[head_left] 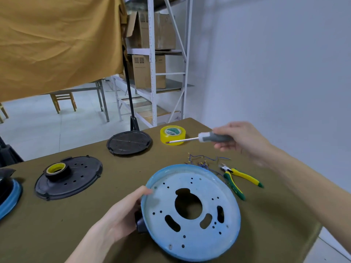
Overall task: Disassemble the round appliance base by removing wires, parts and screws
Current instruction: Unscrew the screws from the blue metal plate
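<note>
The round appliance base (191,232), a pale blue dish with a large centre hole and several slots and screw holes, lies tilted on the olive table. My left hand (121,211) grips its left rim, thumb at the edge, beside a black part (140,224) on the base's side. My right hand (241,137) is raised above the table and holds a grey-and-white-handled screwdriver (205,138) with the shaft pointing left. A tangle of removed thin wires (203,161) lies behind the base.
Yellow-green pliers (237,177) lie right of the base. A yellow tape roll (172,134) and a black round cover (129,142) sit at the back; another black cover (76,179) carries a black tape roll (57,169). A blue-rimmed part (9,198) is at far left.
</note>
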